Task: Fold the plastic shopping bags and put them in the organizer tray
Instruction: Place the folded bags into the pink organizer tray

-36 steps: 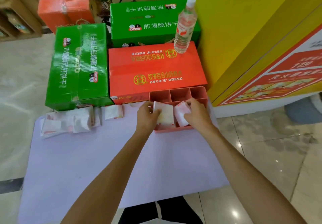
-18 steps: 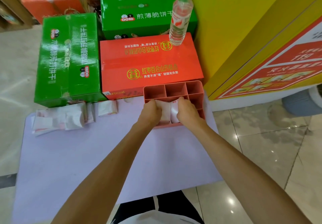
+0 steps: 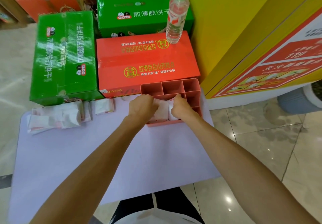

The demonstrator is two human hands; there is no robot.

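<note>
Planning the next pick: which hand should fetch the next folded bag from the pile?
Left. The left hand is on the side of the pile of folded white plastic bags, at the table's left. The right hand is further away, at the pink plastic organizer tray, and would have to cross over.

Both hands over the pink tray at the far right of the lilac bench. Left hand and right hand curled side by side on two folded bags in the tray's near compartments. Far compartments bare. More folded bags stacked at the bench's far left. Beyond, a red box bearing an upright bottle, green boxes beside.
</note>
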